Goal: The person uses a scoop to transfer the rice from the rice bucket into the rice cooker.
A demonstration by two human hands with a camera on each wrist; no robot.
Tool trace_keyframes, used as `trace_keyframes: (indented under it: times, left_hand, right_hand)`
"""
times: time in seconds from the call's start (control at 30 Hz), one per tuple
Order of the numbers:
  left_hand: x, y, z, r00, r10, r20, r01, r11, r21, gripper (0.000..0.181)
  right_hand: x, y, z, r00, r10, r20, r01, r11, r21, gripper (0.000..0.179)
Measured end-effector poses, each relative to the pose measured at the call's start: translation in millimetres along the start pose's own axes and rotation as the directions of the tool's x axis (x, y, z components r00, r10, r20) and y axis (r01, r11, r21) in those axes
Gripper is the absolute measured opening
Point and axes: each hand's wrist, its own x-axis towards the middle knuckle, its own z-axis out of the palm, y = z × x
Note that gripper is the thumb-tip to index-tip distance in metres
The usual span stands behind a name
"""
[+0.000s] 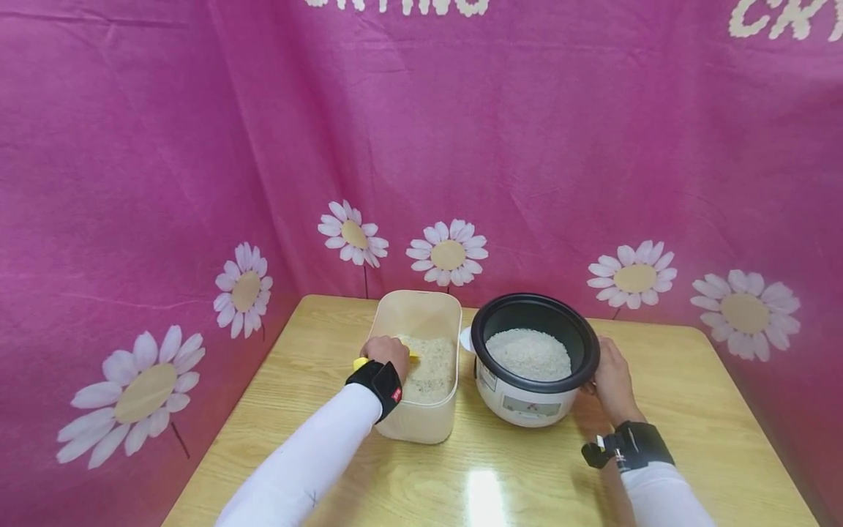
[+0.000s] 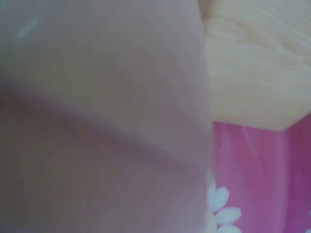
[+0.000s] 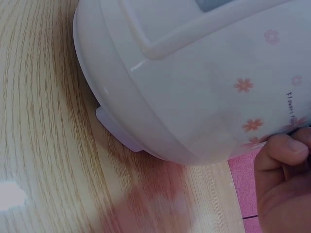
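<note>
A cream plastic bin (image 1: 421, 423) holds rice (image 1: 431, 369). Over its left rim my left hand (image 1: 390, 353) grips a yellow scoop (image 1: 360, 363), whose front end reaches toward the rice. The left wrist view is mostly filled by a blurred close surface. To the right of the bin stands a white rice cooker (image 1: 520, 399) with a black inner pot (image 1: 588, 338) and a mound of white rice (image 1: 529, 353) inside. My right hand (image 1: 614, 377) holds the cooker's right side with curled fingers. In the right wrist view the thumb (image 3: 286, 149) lies against the flower-printed wall; the grip point is partly hidden.
Both containers stand on a light wooden table (image 1: 527, 476) near its back edge. A pink cloth (image 1: 514, 146) printed with daisies hangs behind and along the sides. A white handle (image 1: 466, 339) juts from the cooker toward the bin, close to the bin's rim.
</note>
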Motion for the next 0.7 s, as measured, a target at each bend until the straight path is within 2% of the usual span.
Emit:
trace_keyframes:
  times: [0.2, 0.33, 0.57, 0.63, 0.7]
  left_hand:
    - [2.2, 0.7, 1.8, 0.999, 0.003, 0.046, 0.000, 0.998, -0.063, 0.016]
    - [2.4, 4.7, 2.7, 0.999, 0.002, 0.035, 0.001, 0.997, -0.072, 0.016]
    - [-10.3, 12.7, 8.4, 0.997, 0.017, -0.069, -0.020, 0.999, -0.044, 0.026]
    - [-11.5, 11.9, 9.7, 0.997, 0.034, -0.070, -0.038, 0.997, -0.062, 0.026]
    - [-10.0, 11.3, 10.3, 0.998, 0.036, -0.044, -0.041, 0.993, -0.111, 0.024]
  right_hand:
    - [1.2, 1.9, -2.0, 1.000, -0.005, -0.004, 0.005, 1.000, -0.022, 0.033]
    - [2.8, 2.9, -4.1, 1.000, -0.025, -0.010, 0.025, 0.999, -0.032, 0.031]
    - [2.0, 4.0, -4.5, 1.000, -0.011, -0.019, 0.011, 1.000, -0.027, 0.032]
    - [1.3, 4.2, -4.3, 1.000, -0.020, -0.019, 0.020, 0.999, -0.033, 0.033]
    - [1.0, 4.6, -4.1, 0.999, -0.042, -0.013, 0.042, 0.999, -0.027, 0.033]
